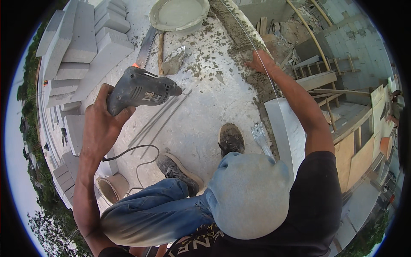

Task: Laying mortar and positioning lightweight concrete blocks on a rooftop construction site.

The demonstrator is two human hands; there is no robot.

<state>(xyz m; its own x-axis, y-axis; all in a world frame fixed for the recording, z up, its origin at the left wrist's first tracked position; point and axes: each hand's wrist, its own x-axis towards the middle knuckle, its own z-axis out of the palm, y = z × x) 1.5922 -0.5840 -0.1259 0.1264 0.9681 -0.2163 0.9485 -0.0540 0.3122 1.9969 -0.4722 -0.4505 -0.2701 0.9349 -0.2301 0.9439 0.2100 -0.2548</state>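
Observation:
My left hand (105, 115) is wrapped round the handle of a dark electric drill (143, 89), its front end pointing right; no bit shows clearly. A black cord (147, 154) trails near my left shoe. On the right, my arm stretches forward, and my right hand (260, 61) is low at the strip of wet mortar (239, 40), beside a taut string line (269, 81). Its fingers are curled; whatever is in them is hidden. Several thin metal rods (158, 118) lie on the pale floor below the drill.
Ahead are a round basin (201, 16), a handsaw (147, 45) and a mortar-covered trowel (173, 61). White blocks (81, 38) are stacked left, above a bucket (106, 190). One block (286, 128) stands on the right edge, beside a drop with wooden framing (317, 81).

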